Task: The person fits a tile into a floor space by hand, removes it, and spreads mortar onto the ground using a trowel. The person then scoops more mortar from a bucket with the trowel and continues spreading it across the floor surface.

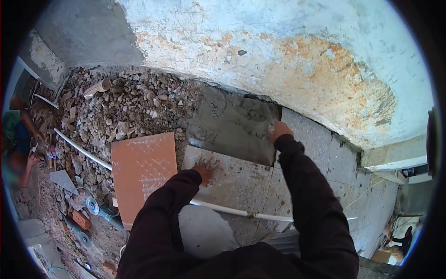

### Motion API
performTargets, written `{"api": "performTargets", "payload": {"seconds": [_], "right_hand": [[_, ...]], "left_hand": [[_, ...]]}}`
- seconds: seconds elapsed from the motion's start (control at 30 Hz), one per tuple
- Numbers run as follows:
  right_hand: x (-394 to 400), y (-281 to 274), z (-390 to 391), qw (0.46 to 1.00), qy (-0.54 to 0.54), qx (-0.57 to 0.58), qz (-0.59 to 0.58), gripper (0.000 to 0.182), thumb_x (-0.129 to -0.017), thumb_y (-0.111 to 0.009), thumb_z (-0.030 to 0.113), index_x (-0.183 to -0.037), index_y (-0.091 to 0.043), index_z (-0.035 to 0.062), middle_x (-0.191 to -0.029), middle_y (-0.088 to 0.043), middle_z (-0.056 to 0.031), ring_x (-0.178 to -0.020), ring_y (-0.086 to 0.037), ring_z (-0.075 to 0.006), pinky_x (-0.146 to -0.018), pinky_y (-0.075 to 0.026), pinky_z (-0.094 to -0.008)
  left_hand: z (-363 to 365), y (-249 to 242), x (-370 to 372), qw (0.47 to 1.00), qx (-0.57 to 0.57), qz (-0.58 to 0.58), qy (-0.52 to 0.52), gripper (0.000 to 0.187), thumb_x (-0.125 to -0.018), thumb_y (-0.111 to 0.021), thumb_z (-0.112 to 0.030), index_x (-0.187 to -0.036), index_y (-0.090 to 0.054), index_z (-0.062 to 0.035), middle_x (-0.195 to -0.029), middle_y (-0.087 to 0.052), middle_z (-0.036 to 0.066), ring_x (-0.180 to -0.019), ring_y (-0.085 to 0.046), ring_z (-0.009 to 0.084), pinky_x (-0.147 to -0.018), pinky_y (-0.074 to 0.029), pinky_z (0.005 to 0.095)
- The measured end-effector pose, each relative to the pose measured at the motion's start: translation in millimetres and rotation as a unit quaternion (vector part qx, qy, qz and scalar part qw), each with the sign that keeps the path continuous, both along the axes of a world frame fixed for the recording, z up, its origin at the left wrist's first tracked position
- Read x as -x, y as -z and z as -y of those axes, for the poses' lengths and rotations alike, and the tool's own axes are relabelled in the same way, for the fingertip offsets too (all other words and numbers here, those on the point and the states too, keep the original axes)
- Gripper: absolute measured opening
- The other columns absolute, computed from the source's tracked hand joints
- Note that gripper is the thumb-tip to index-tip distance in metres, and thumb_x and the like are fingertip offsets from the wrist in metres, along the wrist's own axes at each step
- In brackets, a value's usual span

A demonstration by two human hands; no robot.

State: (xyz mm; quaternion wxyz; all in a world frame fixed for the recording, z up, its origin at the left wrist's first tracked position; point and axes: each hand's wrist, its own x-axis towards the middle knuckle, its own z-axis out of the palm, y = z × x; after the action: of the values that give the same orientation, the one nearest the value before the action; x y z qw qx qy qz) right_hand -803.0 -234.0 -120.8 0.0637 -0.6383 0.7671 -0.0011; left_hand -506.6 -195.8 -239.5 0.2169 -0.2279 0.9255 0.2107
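My left hand (206, 170) rests with fingers spread on a speckled grey floor tile (237, 168). My right hand (280, 130) is closed at the right edge of a bed of wet grey mortar (232, 124). Grey smears cover its fingertips, and I cannot make out what they hold, if anything. The mortar lies between the wall, the rubble and the laid tiles (306, 139). Left of my left arm lies an orange-brown tile (144, 169), its ridged back facing up.
Loose rubble (134, 102) covers the floor at left. White pipes (83, 151) cross the floor. Angle grinders (93, 206) and a brick (81, 220) lie at lower left. A person (18, 135) crouches at far left. Another person (405, 242) is at far right. A peeling wall (278, 51) stands ahead.
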Motion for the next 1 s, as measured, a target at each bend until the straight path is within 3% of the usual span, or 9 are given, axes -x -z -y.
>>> {"api": "performTargets", "payload": {"seconds": [0.07, 0.27, 0.33, 0.37, 0.43, 0.5, 0.83, 0.9, 1.0], "right_hand": [[-13, 0, 15, 0.997, 0.053, -0.017, -0.047, 0.027, -0.073, -0.051, 0.026, -0.092, -0.05, 0.0067, -0.102, -0.053, -0.0112, -0.091, -0.051, -0.0316, -0.073, -0.043, -0.0437], [-12, 30, -7, 0.983, 0.179, 0.018, 0.034, 0.021, -0.08, -0.043, 0.025, -0.087, -0.048, 0.0052, -0.076, -0.054, -0.0147, -0.075, -0.057, -0.0299, -0.062, -0.046, -0.0418], [-18, 34, -5, 0.815, 0.315, -0.07, 0.481, 0.026, -0.082, -0.04, 0.032, -0.085, -0.046, 0.0059, -0.062, -0.051, -0.0125, -0.055, -0.055, -0.0285, -0.049, -0.045, -0.0412], [-23, 42, 4, 0.818, 0.315, -0.073, 0.475, 0.026, -0.082, -0.04, 0.032, -0.085, -0.046, 0.0059, -0.062, -0.051, -0.0125, -0.055, -0.055, -0.0285, -0.049, -0.045, -0.0412], [-43, 69, 31, 0.657, 0.419, -0.099, 0.618, 0.03, -0.083, -0.038, 0.034, -0.082, -0.045, 0.0053, -0.057, -0.048, -0.0111, -0.043, -0.05, -0.0245, -0.039, -0.042, -0.0406], [-80, 83, 55, 0.734, 0.374, -0.095, 0.559, 0.03, -0.083, -0.038, 0.032, -0.081, -0.045, 0.003, -0.054, -0.046, -0.012, -0.039, -0.048, -0.023, -0.038, -0.042, -0.0391], [-143, 108, 132, 0.843, 0.211, -0.188, 0.458, 0.035, -0.086, -0.035, 0.032, -0.098, -0.049, 0.0028, -0.058, -0.052, -0.0122, -0.05, -0.054, -0.0254, -0.047, -0.045, -0.0413], [-129, 139, 151, 0.973, 0.01, -0.169, 0.16, 0.038, -0.087, -0.032, 0.033, -0.099, -0.05, 0.0021, -0.072, -0.058, -0.0177, -0.064, -0.058, -0.0319, -0.061, -0.046, -0.045], [-133, 73, 147, 0.985, -0.001, -0.174, -0.01, 0.041, -0.087, -0.03, 0.035, -0.103, -0.05, 0.0028, -0.093, -0.057, -0.0197, -0.082, -0.056, -0.0338, -0.073, -0.043, -0.0459]], "left_hand": [[0, -2, -1, 1.0, -0.012, 0.011, 0.005, 0.061, -0.078, -0.04, -0.05, -0.131, -0.019, -0.0282, -0.139, -0.004, 0.001, -0.127, 0.006, 0.0317, -0.095, 0.003, 0.0576], [4, 4, -9, 0.999, -0.021, -0.037, 0.008, 0.061, -0.078, -0.041, -0.05, -0.13, -0.02, -0.0283, -0.139, -0.006, 0.001, -0.126, 0.004, 0.0326, -0.094, 0.001, 0.0582], [5, 6, -9, 0.999, -0.029, -0.044, 0.007, 0.061, -0.078, -0.042, -0.049, -0.13, -0.019, -0.0288, -0.139, -0.005, 0.001, -0.126, 0.004, 0.0326, -0.094, 0.001, 0.0585], [6, 6, -9, 0.998, -0.031, -0.045, 0.008, 0.061, -0.078, -0.042, -0.049, -0.13, -0.019, -0.0293, -0.139, -0.005, 0.001, -0.126, 0.004, 0.0327, -0.094, 0.002, 0.0587], [7, 7, -10, 0.998, -0.039, -0.05, 0.005, 0.061, -0.078, -0.042, -0.048, -0.13, -0.018, -0.0297, -0.139, -0.005, 0.0, -0.127, 0.004, 0.0323, -0.094, 0.001, 0.0589], [8, 9, -14, 0.998, -0.047, -0.05, 0.003, 0.061, -0.078, -0.043, -0.048, -0.13, -0.018, -0.03, -0.139, -0.005, 0.0, -0.127, 0.004, 0.0318, -0.094, 0.001, 0.059], [6, 23, -15, 0.995, -0.058, -0.084, -0.005, 0.064, -0.076, -0.046, -0.046, -0.131, -0.017, -0.0298, -0.139, -0.006, -0.001, -0.127, 0.003, 0.0298, -0.094, 0.001, 0.0588], [7, 26, -15, 0.995, -0.053, -0.079, 0.005, 0.065, -0.075, -0.047, -0.046, -0.131, -0.017, -0.0297, -0.139, -0.006, 0.0, -0.127, 0.003, 0.0298, -0.094, 0.002, 0.0587], [6, 26, -14, 0.995, -0.051, -0.087, 0.006, 0.065, -0.075, -0.047, -0.046, -0.13, -0.017, -0.0296, -0.139, -0.005, 0.0, -0.127, 0.004, 0.0301, -0.094, 0.002, 0.0589]]}}
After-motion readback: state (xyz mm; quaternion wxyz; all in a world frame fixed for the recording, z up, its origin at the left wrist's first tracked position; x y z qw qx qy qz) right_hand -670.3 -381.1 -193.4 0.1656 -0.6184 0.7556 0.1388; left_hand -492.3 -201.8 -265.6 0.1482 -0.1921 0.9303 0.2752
